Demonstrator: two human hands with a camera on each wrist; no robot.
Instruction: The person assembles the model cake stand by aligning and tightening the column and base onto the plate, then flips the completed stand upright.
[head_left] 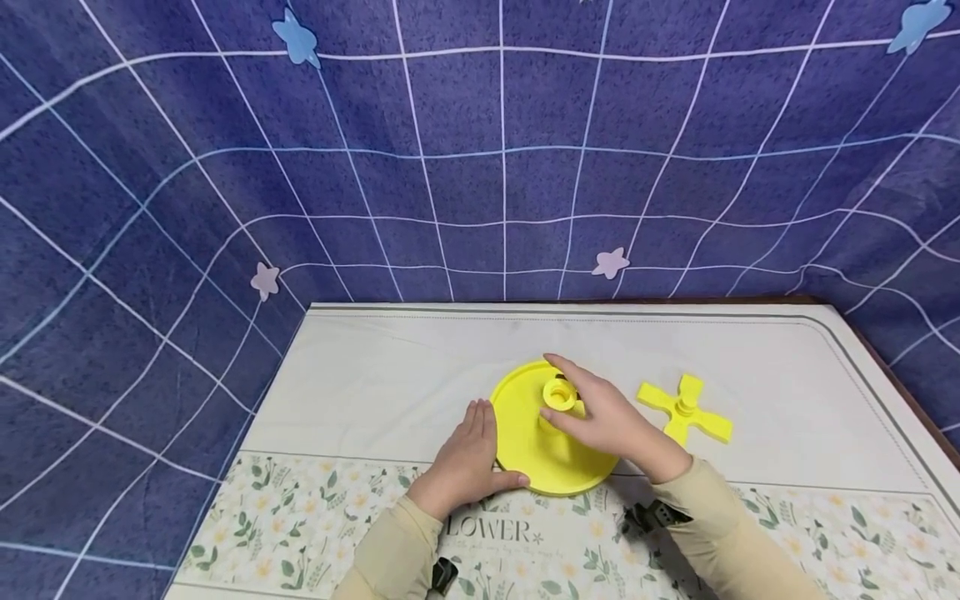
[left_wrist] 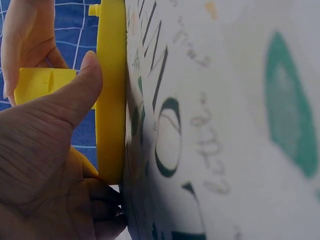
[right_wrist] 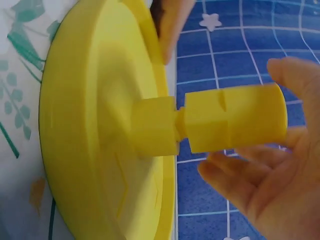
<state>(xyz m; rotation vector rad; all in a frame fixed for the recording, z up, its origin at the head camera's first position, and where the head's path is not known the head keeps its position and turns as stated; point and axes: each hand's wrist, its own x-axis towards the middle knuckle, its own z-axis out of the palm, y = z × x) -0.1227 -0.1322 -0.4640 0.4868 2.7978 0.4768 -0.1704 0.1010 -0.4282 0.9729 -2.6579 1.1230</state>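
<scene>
A yellow round base (head_left: pixel 517 433) with a raised rim lies on the tabletop, a stepped column (right_wrist: pixel 235 120) standing up from it. The column's top (head_left: pixel 559 395) shows a round hole in the head view. My left hand (head_left: pixel 468 462) holds the base's left front rim, fingers along the side and thumb (left_wrist: pixel 87 75) at the front. Around the column's upper part, my right hand (head_left: pixel 600 408) has its thumb and fingers spread. In the right wrist view, gaps show between these fingers (right_wrist: pixel 225 180) and the column.
A yellow four-bladed piece (head_left: pixel 686 408) with a central peg lies to the right of the base. The white table cover (head_left: pixel 390 367) has a floral band along the front. A blue gridded curtain (head_left: pixel 465 183) hangs behind and at both sides.
</scene>
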